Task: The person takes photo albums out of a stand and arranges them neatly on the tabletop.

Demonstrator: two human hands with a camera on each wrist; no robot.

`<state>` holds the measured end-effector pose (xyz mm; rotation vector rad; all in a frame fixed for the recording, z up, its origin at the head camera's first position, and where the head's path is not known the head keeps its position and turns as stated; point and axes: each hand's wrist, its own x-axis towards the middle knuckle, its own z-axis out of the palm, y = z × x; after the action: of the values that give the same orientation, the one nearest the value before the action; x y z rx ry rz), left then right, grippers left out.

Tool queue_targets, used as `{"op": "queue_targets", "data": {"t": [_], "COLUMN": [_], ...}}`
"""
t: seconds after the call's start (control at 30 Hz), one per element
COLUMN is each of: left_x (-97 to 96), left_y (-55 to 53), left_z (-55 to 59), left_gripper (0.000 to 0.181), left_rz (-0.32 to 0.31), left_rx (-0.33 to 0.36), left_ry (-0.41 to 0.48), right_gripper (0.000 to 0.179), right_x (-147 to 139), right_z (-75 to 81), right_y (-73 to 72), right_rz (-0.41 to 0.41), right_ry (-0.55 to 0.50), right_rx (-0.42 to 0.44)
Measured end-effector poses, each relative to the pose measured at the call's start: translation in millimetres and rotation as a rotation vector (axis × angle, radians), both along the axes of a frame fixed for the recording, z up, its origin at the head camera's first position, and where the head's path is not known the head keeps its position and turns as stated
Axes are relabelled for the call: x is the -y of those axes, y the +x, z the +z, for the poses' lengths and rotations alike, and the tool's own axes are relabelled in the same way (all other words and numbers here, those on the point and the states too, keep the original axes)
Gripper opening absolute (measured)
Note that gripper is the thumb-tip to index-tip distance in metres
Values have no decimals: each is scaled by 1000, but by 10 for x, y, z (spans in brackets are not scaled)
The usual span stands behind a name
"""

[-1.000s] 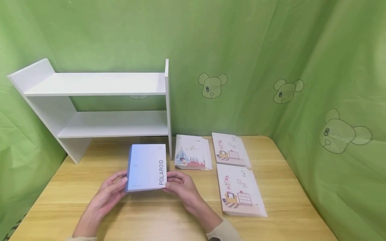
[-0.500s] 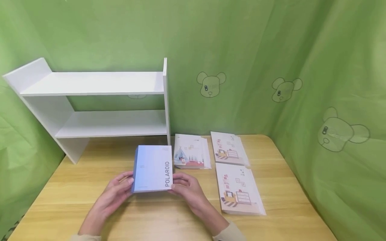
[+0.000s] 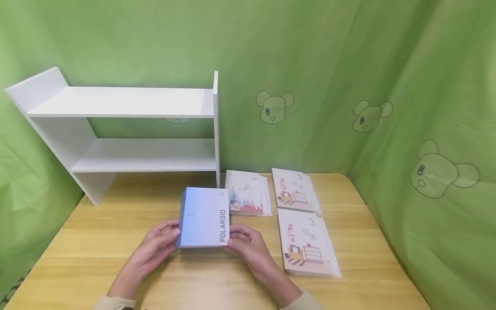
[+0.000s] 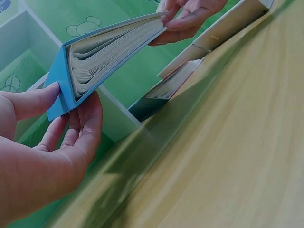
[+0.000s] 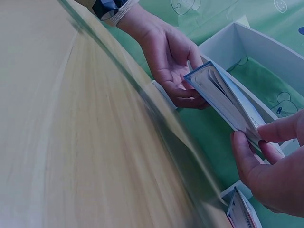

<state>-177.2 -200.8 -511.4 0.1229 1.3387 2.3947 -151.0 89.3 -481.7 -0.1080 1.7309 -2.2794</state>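
Observation:
A blue photo album point(image 3: 203, 219) marked POLAROID is held above the table, cover facing up. My left hand point(image 3: 156, 247) grips its blue spine, thumb on the outside and fingers underneath, as the left wrist view shows. At the opposite lower corner, my right hand point(image 3: 249, 247) pinches the cover and page edges between thumb and fingers. Thick pages point(image 4: 109, 54) show along the album's near side. Just right of it lies an album with a tent picture point(image 3: 248, 193), its left edge partly covered in the head view.
Two more albums with a drawn room, one behind point(image 3: 294, 191) and one in front point(image 3: 306, 243), lie on the right of the wooden table point(image 3: 97, 241). A white two-tier shelf point(image 3: 143, 159) stands at the back left. Green curtain point(image 3: 317, 51) hangs behind and alongside.
Both hands have carried the blue album to the right, and it now overlaps the tent-picture album's edge in the head view. The grip looks the same. The other albums have stayed put.

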Motion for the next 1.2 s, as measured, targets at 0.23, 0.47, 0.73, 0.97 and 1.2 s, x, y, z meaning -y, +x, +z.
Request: {"op": "queue_targets", "data": {"t": [0.23, 0.47, 0.73, 0.97, 1.2], "left_x": [-78, -160, -233, -276, -328], "left_y": [-15, -26, 5, 45, 71], "left_z": [-41, -98, -144, -170, -198], "left_gripper": [26, 25, 28, 35, 38], "left_rz": [-12, -38, -49, -61, -94], "left_rx": [15, 32, 55, 49, 29], "left_ry": [-59, -95, -110, -143, -179], "right_gripper": [41, 41, 42, 42, 41], "right_x": [-91, -190, -279, -335, -394], "right_z": [-32, -88, -149, -200, -232], "right_y": [39, 92, 137, 194, 250], "right_rz": [-4, -11, -11, -7, -1], "right_ry": [29, 29, 69, 67, 77], "right_rx": [8, 17, 32, 33, 43]}}
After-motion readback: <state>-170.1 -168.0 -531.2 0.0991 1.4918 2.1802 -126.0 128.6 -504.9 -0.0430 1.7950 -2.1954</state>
